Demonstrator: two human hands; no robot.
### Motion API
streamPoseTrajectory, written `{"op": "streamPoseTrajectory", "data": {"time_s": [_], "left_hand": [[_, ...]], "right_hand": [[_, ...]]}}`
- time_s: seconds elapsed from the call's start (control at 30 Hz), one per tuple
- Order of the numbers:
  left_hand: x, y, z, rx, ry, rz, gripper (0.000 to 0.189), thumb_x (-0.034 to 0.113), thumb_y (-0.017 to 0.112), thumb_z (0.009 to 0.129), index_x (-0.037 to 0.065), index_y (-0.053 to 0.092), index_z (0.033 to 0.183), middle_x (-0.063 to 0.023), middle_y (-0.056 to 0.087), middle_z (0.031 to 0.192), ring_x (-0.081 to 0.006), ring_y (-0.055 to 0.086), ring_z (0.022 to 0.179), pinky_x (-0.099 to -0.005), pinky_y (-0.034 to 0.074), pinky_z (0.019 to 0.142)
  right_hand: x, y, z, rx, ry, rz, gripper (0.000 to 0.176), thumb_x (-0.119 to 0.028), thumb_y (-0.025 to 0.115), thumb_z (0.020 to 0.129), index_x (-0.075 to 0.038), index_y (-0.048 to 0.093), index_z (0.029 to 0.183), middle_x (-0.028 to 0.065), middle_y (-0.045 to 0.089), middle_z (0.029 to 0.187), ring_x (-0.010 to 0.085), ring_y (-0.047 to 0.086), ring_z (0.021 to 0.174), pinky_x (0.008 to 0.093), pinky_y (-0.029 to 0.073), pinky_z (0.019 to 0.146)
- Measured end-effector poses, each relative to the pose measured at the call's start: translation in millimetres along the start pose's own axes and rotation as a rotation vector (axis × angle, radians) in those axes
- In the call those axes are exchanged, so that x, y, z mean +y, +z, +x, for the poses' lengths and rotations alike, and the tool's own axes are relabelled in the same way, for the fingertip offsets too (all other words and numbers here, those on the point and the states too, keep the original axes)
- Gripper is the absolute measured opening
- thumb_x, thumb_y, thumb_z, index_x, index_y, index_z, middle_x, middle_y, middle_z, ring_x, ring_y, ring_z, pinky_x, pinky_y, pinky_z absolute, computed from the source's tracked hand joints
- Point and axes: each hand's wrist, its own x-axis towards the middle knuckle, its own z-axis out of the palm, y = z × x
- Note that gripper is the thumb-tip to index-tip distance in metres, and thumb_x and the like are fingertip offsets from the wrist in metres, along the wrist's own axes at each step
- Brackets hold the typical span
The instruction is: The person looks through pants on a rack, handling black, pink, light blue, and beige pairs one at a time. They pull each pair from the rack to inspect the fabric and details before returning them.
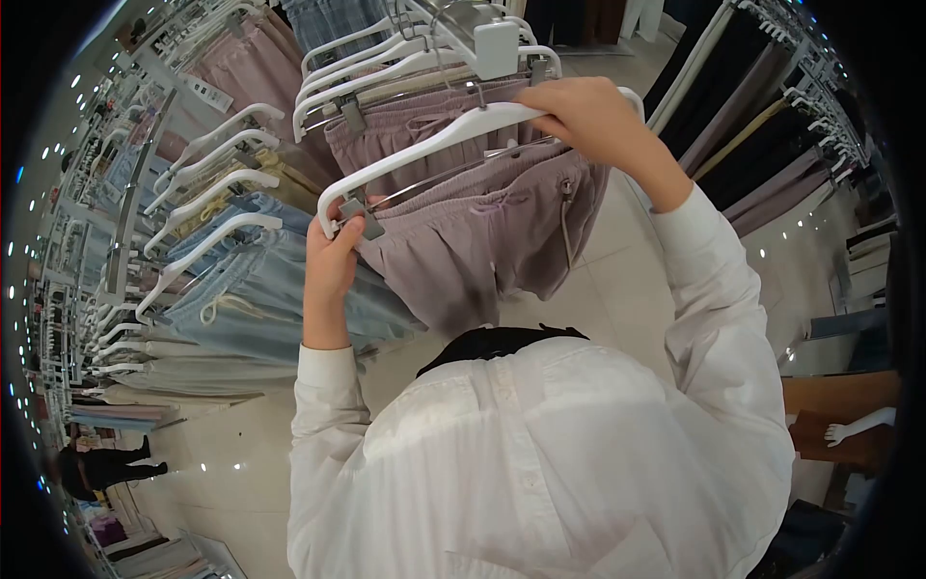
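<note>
Mauve shorts [463, 236] with a drawstring hang by metal clips from a white hanger [424, 154] in front of me. At the hanger's left end, my left hand [333, 256] is closed around the metal clip [362, 217] and the waistband's corner, thumb on the front. My right hand [588, 121] rests over the hanger's right part with its fingers wrapped round the white bar. Just behind, more mauve shorts [386, 159] hang on white hangers from the rack's arm.
Light blue jeans [280, 289] and yellow garments [289, 174] hang on the left rack. Dark and mauve trousers [743, 125] hang at the upper right. A person in dark clothes [106, 466] is far off at the lower left. A mannequin hand [858, 427] shows at the right.
</note>
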Motion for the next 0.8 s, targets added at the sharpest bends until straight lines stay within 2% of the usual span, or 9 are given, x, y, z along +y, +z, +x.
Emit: {"op": "streamPoseTrajectory", "data": {"time_s": [0.1,0.13,0.33,0.43,0.5,0.57,0.6,0.67,0.8], "left_hand": [[-13,-9,7,0.074,0.002,-0.013,0.046,0.012,0.061,0.079,-0.005,0.044,0.118,-0.0133,0.057,0.106,-0.0217,0.054,0.1,-0.0305,0.04,0.087],[-12,-7,8,0.083,0.006,-0.06,0.038,0.006,0.058,0.08,-0.004,0.048,0.115,-0.0084,0.056,0.109,-0.0128,0.052,0.094,-0.0257,0.039,0.085],[-54,-34,15,0.027,-0.129,-0.232,0.03,0.01,0.057,0.083,-0.001,0.052,0.111,-0.0059,0.057,0.104,-0.0131,0.053,0.095,-0.028,0.041,0.085],[-60,-39,5,0.026,-0.267,-0.217,0.026,0.016,0.055,0.087,0.001,0.053,0.108,-0.0059,0.058,0.105,-0.0144,0.055,0.096,-0.0297,0.042,0.085],[-52,-34,3,0.036,-0.314,-0.29,0.027,0.019,0.054,0.088,0.001,0.053,0.108,-0.0057,0.058,0.106,-0.0147,0.055,0.096,-0.0306,0.043,0.085],[-57,-40,9,0.014,-0.326,-0.294,0.028,0.02,0.053,0.089,0.001,0.053,0.109,-0.0058,0.058,0.107,-0.0148,0.055,0.096,-0.0307,0.043,0.085],[-58,-43,10,-0.012,-0.327,-0.291,0.029,0.021,0.052,0.089,0.001,0.052,0.109,-0.0059,0.057,0.107,-0.015,0.055,0.097,-0.0308,0.043,0.085],[-60,-45,7,-0.038,-0.355,-0.264,0.03,0.022,0.052,0.089,0.001,0.051,0.111,-0.0061,0.057,0.108,-0.0153,0.055,0.097,-0.0306,0.043,0.085],[-68,-44,-3,-0.017,-0.394,-0.039,0.036,0.023,0.052,0.089,0.0,0.049,0.116,-0.007,0.056,0.112,-0.0158,0.053,0.1,-0.0306,0.042,0.086]], "right_hand": [[7,14,11,-0.036,0.004,0.034,0.02,-0.019,0.058,0.076,-0.012,0.06,0.095,0.0073,0.061,0.077,0.0274,0.058,0.074,0.0362,0.046,0.063],[8,17,12,-0.031,0.014,0.038,0.02,-0.02,0.057,0.077,-0.012,0.06,0.095,0.0079,0.061,0.078,0.0285,0.058,0.075,0.0373,0.046,0.065],[2,5,18,-0.213,0.179,0.157,0.032,-0.03,0.061,0.077,-0.01,0.061,0.102,0.0087,0.061,0.091,0.0249,0.057,0.077,0.0328,0.045,0.071],[9,0,7,-0.105,0.057,0.061,0.038,-0.034,0.062,0.078,-0.007,0.06,0.105,0.0089,0.059,0.094,0.0226,0.054,0.084,0.0303,0.044,0.075],[24,-6,-7,-0.158,0.133,0.056,0.036,-0.033,0.059,0.081,-0.002,0.06,0.1,0.0076,0.059,0.092,0.0182,0.052,0.091,0.0297,0.043,0.077],[60,7,-32,-0.03,0.432,0.612,0.035,-0.033,0.057,0.083,-0.004,0.059,0.102,0.0036,0.058,0.093,0.0141,0.05,0.094,0.0299,0.043,0.078],[65,11,-45,-0.035,0.433,0.614,0.035,-0.033,0.057,0.083,-0.004,0.059,0.102,0.0036,0.058,0.093,0.0141,0.05,0.094,0.0299,0.043,0.078],[66,20,-66,0.114,0.685,1.235,0.036,-0.033,0.053,0.087,-0.006,0.054,0.112,-0.0001,0.058,0.093,0.0109,0.051,0.092,0.0275,0.042,0.082],[56,48,-93,0.228,0.733,1.228,0.032,-0.024,0.054,0.087,-0.008,0.051,0.115,-0.0008,0.056,0.096,0.0104,0.053,0.086,0.0258,0.044,0.079]]}}
